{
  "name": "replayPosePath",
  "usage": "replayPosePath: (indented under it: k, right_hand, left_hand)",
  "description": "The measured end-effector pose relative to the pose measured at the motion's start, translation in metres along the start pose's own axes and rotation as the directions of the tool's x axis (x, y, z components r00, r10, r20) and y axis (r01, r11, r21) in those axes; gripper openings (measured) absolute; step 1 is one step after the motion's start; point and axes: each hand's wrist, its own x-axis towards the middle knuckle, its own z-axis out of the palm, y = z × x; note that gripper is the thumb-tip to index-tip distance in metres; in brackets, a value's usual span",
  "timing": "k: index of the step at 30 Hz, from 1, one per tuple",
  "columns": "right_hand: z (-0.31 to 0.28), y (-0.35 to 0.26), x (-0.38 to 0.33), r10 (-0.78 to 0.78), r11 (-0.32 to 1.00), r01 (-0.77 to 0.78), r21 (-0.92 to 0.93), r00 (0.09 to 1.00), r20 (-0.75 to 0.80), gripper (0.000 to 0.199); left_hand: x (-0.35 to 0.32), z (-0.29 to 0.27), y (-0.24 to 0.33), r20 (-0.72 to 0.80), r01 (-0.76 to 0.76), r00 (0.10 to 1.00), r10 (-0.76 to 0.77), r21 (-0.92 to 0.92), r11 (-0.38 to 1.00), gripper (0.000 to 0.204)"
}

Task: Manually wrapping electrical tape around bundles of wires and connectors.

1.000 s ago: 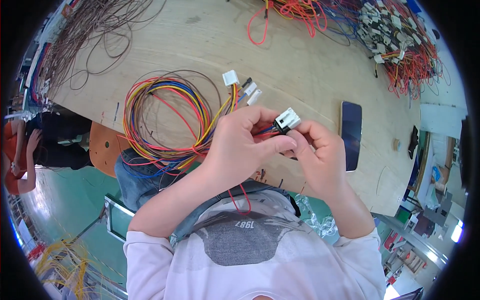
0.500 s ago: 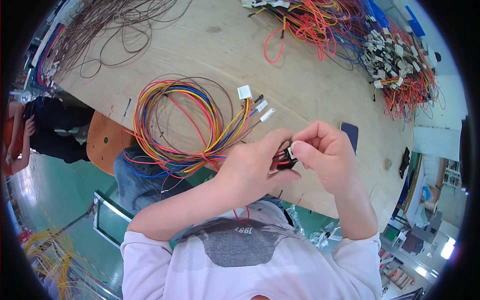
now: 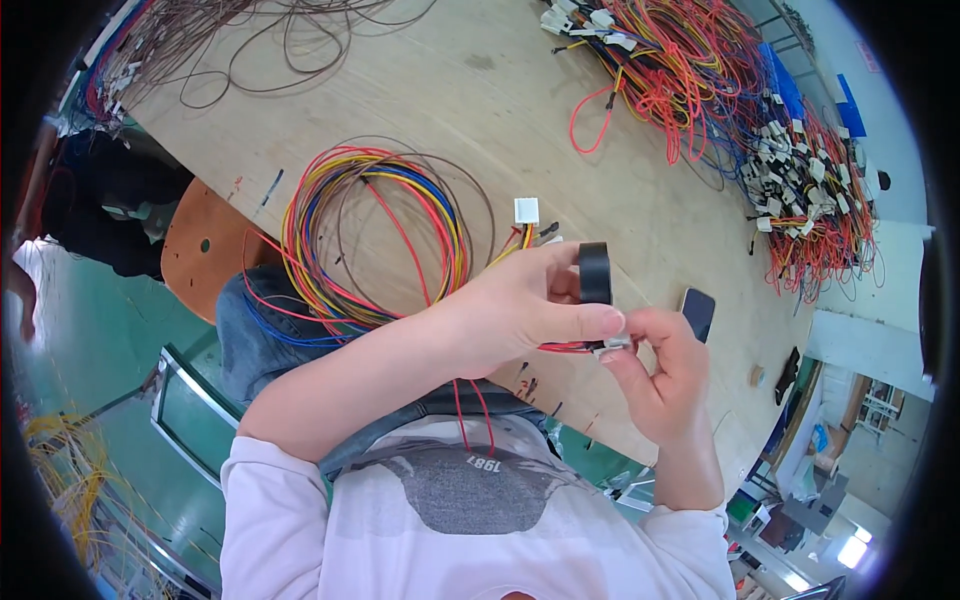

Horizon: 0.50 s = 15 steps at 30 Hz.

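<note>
A roll of black tape (image 3: 595, 273) sits upright in my left hand (image 3: 510, 310), its fingers curled round the inner side. The left thumb stretches over to a small whitish connector (image 3: 613, 346), which has red wires and a dark wire running back under that hand. My right hand (image 3: 665, 375) pinches this connector between thumb and forefinger. Left of the hands lies a coiled wire bundle (image 3: 300, 235) in red, yellow, blue and brown, partly over the table edge. A white connector block (image 3: 526, 210) on its wire ends rests beyond my left hand.
Brown wires (image 3: 290, 60) spread over the far left of the wooden table (image 3: 440, 120). Piles of finished-looking harnesses (image 3: 800, 185) with white connectors crowd the far right. A phone (image 3: 697, 312) lies right of my right hand. An orange stool (image 3: 215, 250) stands beyond the left table edge.
Both hands have come slightly nearer to me. The black tape roll, mostly hidden in the left palm before, now stands up in the fingers. The view has shifted a little.
</note>
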Motion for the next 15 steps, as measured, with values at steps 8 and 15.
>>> replayPosePath:
  k: [8, 15]
  right_hand:
    - [0.0, 0.007, -0.005, -0.027, 0.975, 0.03, 0.222, 1.0, -0.014, 0.02]
    - [0.001, 0.012, -0.009, 0.14, 0.916, -0.158, 0.367, 0.987, 0.077, 0.019]
  left_hand:
    - [-0.006, -0.005, 0.001, -0.119, -0.09, 0.989, 0.09, 0.009, 0.996, 0.054]
    - [-0.01, 0.005, 0.021, -0.087, -0.072, 0.992, 0.091, 0.198, 0.978, 0.059]
